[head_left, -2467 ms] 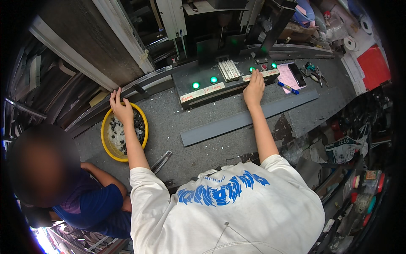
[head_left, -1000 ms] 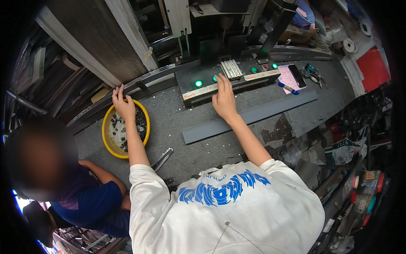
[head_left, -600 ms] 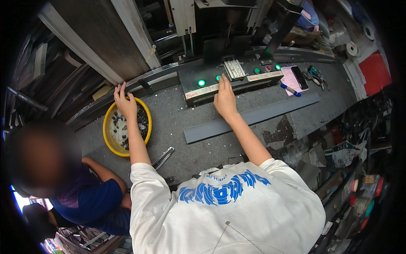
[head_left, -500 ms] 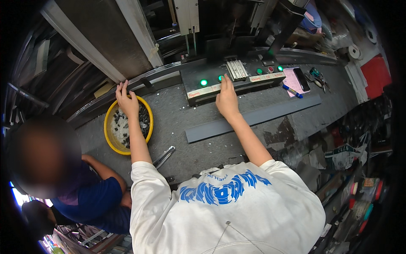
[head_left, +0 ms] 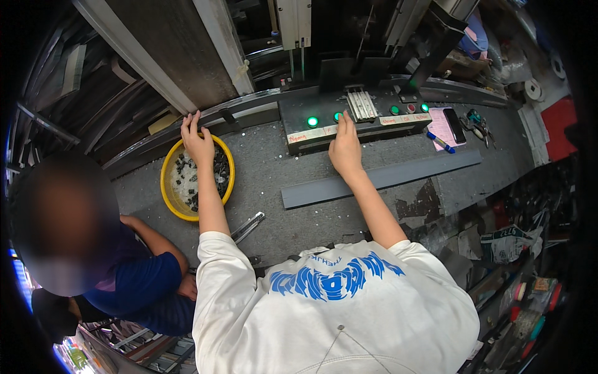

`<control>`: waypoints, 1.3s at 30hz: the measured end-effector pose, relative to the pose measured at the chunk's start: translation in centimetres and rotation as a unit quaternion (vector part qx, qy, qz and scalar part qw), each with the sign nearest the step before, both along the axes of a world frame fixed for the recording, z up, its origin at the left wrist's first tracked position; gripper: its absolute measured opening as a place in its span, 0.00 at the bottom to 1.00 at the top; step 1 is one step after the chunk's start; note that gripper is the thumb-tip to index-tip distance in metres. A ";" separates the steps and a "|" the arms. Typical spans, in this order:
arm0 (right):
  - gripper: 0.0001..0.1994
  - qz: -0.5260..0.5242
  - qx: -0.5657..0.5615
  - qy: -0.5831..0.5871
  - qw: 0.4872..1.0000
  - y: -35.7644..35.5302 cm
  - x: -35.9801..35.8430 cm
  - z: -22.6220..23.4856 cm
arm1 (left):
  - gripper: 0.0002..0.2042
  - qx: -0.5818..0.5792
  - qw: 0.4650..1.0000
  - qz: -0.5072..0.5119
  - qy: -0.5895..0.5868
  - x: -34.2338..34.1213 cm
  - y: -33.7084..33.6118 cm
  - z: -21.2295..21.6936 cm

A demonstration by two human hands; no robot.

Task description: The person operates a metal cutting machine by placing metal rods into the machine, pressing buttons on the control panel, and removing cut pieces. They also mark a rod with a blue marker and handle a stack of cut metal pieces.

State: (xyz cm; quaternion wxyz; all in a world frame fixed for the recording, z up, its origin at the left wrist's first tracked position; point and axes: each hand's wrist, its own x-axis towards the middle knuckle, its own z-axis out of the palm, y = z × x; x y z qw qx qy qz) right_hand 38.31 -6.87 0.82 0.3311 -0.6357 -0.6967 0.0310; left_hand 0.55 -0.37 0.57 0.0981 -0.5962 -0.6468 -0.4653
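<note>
Right hand (head_left: 344,148) – fingers flat, holding nothing – rests on the control box (head_left: 355,121) at the bench's back edge, touching its pale label strip (head_left: 309,133); left hand (head_left: 197,141), fingers spread, overlaps the yellow bowl (head_left: 168,190).

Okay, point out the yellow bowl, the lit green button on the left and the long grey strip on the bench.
yellow bowl (head_left: 167,198), head view, on its left rim.
left green button (head_left: 312,121), head view, on its lit cap.
grey strip (head_left: 405,176), head view, mid-length on its flat top.

Yellow bowl (head_left: 167,194) of black and pale bits; grey speckled worktop (head_left: 268,181); glowing green buttons (head_left: 313,121) on a dark control box (head_left: 349,128) (one red too); grey flat bar (head_left: 398,177); pink notepad (head_left: 441,128); blue pen (head_left: 440,141)
</note>
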 end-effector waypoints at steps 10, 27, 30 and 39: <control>0.31 0.003 0.017 -0.008 1.000 -0.2 0.0 0.5 | 0.23 -0.003 1.000 -0.005 0.000 -0.2 0.1 -0.2; 0.23 0.047 0.025 -0.046 0.998 0.3 -4.0 0.5 | 0.23 0.025 0.999 -0.024 0.023 -0.6 0.6 -0.5; 0.22 0.031 0.032 -0.089 0.995 0.3 -4.2 0.4 | 0.24 0.018 0.999 -0.028 0.016 -0.6 0.6 -0.5; 0.17 0.055 0.062 0.269 0.960 -0.5 4.6 4.6 | 0.24 -0.015 0.998 -0.025 0.049 -0.6 0.5 -0.1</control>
